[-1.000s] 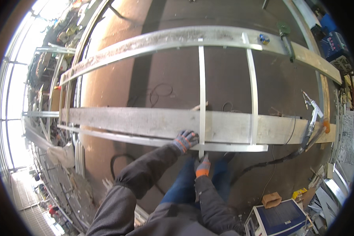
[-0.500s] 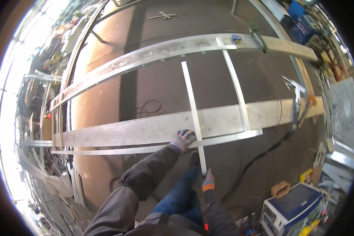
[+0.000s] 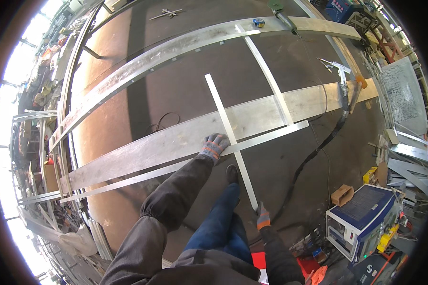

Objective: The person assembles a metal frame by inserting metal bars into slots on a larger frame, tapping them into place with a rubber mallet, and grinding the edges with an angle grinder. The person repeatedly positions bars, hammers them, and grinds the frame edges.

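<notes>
A thin pale metal bar (image 3: 223,114) runs away from me, lying over a wide flat beam (image 3: 176,138) and a long narrow metal rail (image 3: 142,177). My right hand (image 3: 263,217), in a grey and orange glove, is closed round the bar's near end. Just left of where bar and rail cross, my gloved left hand (image 3: 214,146) grips the rail from above, its bent fingers reaching onto the beam; its thumb is hidden. Farther right, a second pale bar (image 3: 268,78) spans from the rail to the far beam (image 3: 185,42).
A blue tape measure (image 3: 258,22) and a green-ended clamp (image 3: 284,20) are at the far beam. A welding torch (image 3: 342,73) with black cable (image 3: 314,154) lies to the right. At lower right stands a blue-topped machine (image 3: 364,209) bearing a brown block (image 3: 342,195).
The bar in my right hand has slid toward me across the rail, so more of it sticks out on the near side. My left hand stays at the rail. The view has shifted and turned.
</notes>
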Available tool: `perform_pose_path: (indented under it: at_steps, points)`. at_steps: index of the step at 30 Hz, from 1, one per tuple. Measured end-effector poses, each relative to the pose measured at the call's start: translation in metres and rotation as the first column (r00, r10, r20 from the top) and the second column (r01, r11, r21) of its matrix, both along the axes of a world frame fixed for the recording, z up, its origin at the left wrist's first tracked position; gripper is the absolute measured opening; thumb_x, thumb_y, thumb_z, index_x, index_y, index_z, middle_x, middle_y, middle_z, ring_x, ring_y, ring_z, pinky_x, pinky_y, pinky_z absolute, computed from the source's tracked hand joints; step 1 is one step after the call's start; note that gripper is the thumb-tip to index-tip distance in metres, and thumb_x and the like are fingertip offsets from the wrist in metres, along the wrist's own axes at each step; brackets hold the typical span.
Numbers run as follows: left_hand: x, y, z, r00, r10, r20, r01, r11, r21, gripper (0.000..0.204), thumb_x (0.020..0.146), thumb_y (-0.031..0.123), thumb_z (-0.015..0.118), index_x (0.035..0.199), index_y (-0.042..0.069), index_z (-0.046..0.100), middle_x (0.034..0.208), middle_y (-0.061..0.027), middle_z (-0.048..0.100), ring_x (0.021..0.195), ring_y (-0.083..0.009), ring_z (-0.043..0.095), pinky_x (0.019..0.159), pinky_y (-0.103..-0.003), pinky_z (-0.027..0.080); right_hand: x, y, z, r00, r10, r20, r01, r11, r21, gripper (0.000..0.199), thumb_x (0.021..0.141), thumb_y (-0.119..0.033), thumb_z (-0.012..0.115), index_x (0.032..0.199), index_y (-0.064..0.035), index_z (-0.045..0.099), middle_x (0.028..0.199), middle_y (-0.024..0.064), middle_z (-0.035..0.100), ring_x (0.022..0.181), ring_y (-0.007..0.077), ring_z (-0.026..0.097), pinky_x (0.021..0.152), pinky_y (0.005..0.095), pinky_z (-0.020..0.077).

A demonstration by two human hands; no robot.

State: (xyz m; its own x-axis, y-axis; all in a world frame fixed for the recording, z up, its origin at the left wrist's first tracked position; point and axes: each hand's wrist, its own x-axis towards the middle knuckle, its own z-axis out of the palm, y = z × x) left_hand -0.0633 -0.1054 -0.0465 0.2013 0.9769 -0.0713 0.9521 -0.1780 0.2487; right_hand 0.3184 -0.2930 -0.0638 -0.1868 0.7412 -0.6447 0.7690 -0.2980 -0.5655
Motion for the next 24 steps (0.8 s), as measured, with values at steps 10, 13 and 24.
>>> perform_pose_path:
  at_steps: [10,13,24]
  points:
    - [0.002,0.001,0.011,0.998,-0.015,-0.059,0.014,1.0,-0.015,0.05,0.074,0.017,0.068,0.124,0.025,0.063,0.138,-0.0059,0.051,0.131,-0.0311,0.045,0.106,-0.052,0.04,-0.104,0.098,-0.005,0.982,0.04,0.183,-0.074,0.98,0.183,0.058,0.088,-0.003,0.06,0.144,-0.0041,0.047,0.11,0.0213,0.07,0.105,0.0375,0.067,0.091,0.0434,0.0535]
    - [0.001,0.004,0.008,0.997,-0.029,0.068,0.026,0.999,0.045,0.052,0.073,0.019,0.072,0.124,0.024,0.062,0.136,-0.0044,0.053,0.127,-0.0308,0.048,0.104,-0.051,0.042,-0.095,0.101,-0.002,0.995,-0.068,0.067,0.065,0.997,0.034,0.06,0.087,-0.001,0.057,0.146,-0.0046,0.044,0.113,0.0201,0.069,0.108,0.037,0.066,0.094,0.0431,0.052]
    - [0.001,0.008,0.014,1.0,-0.013,0.005,0.013,1.0,0.008,0.04,0.08,0.031,0.071,0.118,0.019,0.065,0.132,-0.0052,0.057,0.126,-0.0313,0.05,0.103,-0.05,0.043,0.09,-0.111,-0.001,0.969,0.08,0.233,-0.124,0.976,0.179,0.064,0.085,-0.012,0.067,0.145,-0.0034,0.046,0.114,0.025,0.067,0.105,0.0424,0.065,0.089,0.0499,0.0519]
